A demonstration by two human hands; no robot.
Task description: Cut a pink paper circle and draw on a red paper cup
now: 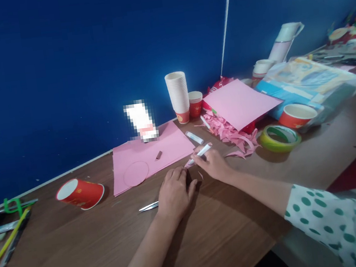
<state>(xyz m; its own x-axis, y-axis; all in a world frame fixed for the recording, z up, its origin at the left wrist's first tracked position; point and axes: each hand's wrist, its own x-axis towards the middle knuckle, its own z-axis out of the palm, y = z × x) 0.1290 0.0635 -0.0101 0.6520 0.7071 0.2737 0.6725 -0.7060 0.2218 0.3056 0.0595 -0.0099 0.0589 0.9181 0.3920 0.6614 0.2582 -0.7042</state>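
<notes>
My right hand [212, 162] is closed around a white glue stick [204, 149], its lower end against a small pink paper piece [188, 163] on the table. My left hand [174, 191] lies on the tabletop beside that piece, fingers lowered and thumb spread; whether anything is under the fingertips is hidden. Metal scissors [148, 207] stick out from beneath the left hand. Beyond the hands lie pink sheets [166, 141] with a drawn circle and a small brown object [158, 155]. A white tube [194, 137] lies to their right.
A red paper cup [83, 194] lies tipped at left, near pens [11, 240]. Behind stand stacked cups [178, 94] and a lit phone [144, 122]. Pink paper strips [230, 133], green tape [279, 138], another cup [298, 116] and plastic packs [314, 82] are at right.
</notes>
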